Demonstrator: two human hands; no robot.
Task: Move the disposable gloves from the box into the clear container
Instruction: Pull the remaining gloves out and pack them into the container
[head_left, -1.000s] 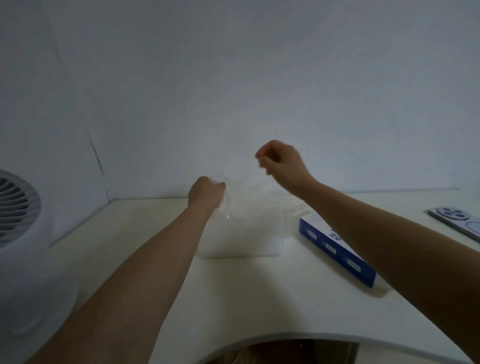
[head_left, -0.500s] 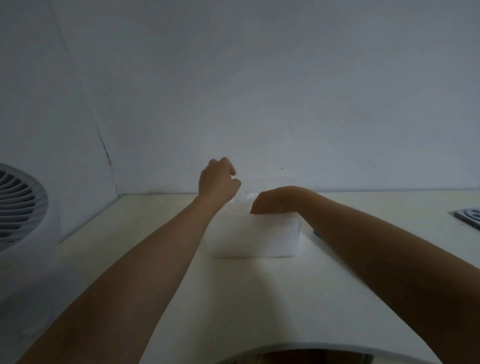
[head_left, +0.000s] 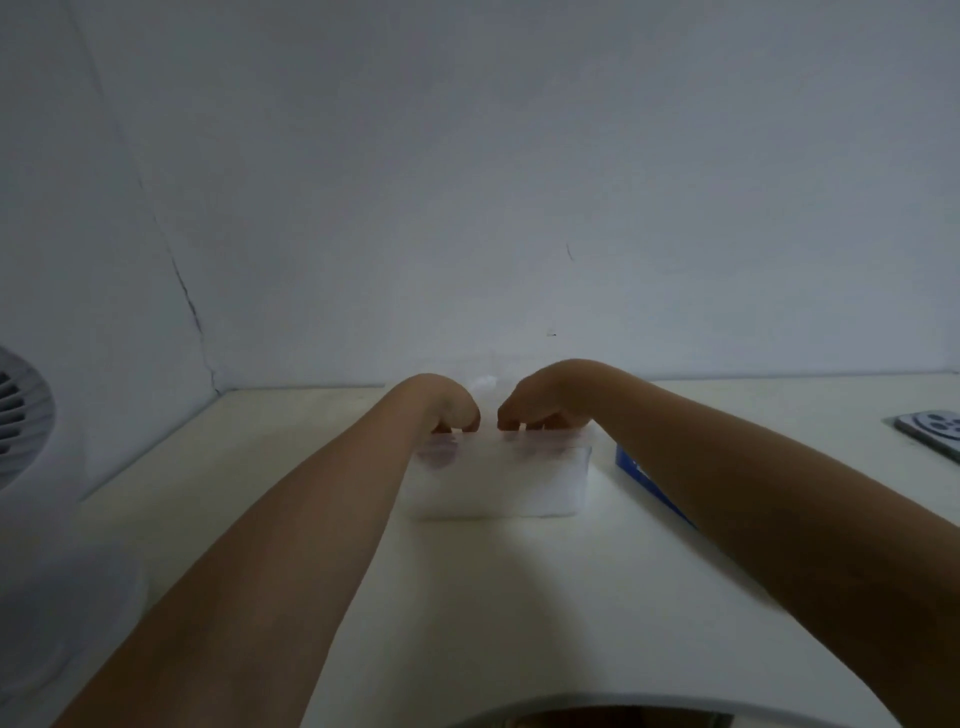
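Pale tabletop against white wall; clear container noted at centre, long axis left-right, gloves heaped white inside; left hand and right hand are held over its rim, fingers curled downward; whether either grip pinches film cannot be told; blue box lies just right, nearer the right hand.

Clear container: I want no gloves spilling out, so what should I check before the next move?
1. Clear container upright on the table: ok.
2. Left hand and right hand at its open top: ok.
3. Gloves tucked below the rim: not ok, a white bit sticks up between the hands.
4. Blue box beside the container, within reach: ok.
5. Gloves left in the box: cannot tell.
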